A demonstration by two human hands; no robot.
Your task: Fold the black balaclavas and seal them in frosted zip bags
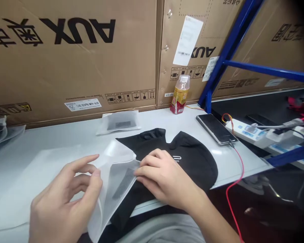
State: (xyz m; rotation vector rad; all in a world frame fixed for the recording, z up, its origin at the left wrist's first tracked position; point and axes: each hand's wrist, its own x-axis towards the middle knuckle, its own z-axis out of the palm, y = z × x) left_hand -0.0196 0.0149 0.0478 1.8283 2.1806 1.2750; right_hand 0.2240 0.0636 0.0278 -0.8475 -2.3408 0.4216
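Beneath the right grip (162,179), black cloth (192,165) lies flat; grip pressing, not clenched. Left grip (63,199) pinches a clear bag (114,182).

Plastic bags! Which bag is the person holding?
The frosted clear bag between the left hand and right hand. It is lifted up, while the other bag lies flat and untouched farther back on the table.

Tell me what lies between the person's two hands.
In the head view, a frosted plastic bag lies between the left hand and the right hand.
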